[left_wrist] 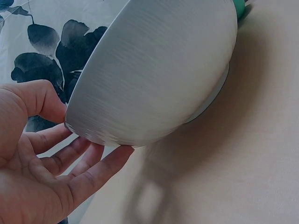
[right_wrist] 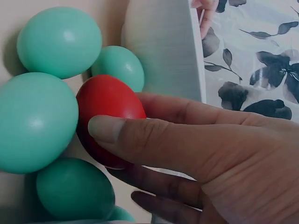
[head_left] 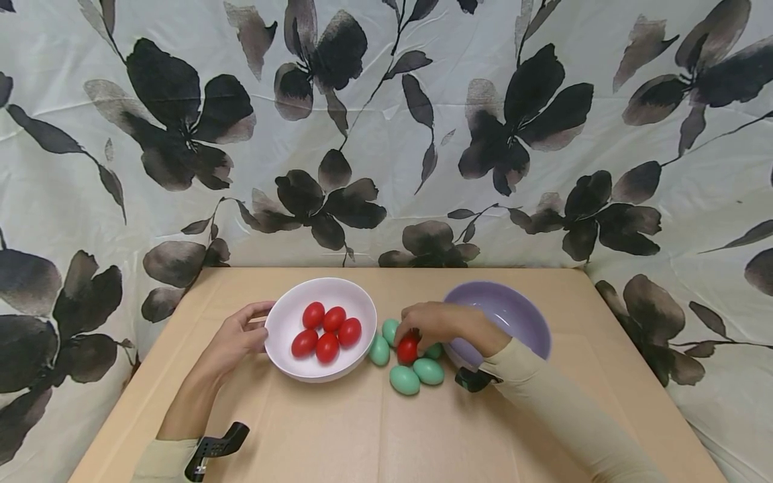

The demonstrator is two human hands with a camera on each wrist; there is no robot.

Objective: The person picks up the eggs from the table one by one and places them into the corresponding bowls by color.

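My left hand (head_left: 237,339) holds the white bowl (head_left: 320,376) at its left rim; the left wrist view shows the thumb at the edge and fingertips against the outer wall of the bowl (left_wrist: 154,74). Several red eggs (head_left: 327,347) lie inside it. Between thumb and fingers, my right hand (head_left: 436,323) pinches another red egg (right_wrist: 110,100), among several green eggs (head_left: 404,380) on the table. One green egg (right_wrist: 37,122) touches the held egg's side in the right wrist view. The right hand partly hides the group in the head view.
A purple bowl (head_left: 516,312) stands to the right of the green eggs, partly behind my right forearm. The wooden table (head_left: 326,436) ends at the back against a floral cloth (head_left: 386,154). Each wrist carries a black camera mount (head_left: 220,446).
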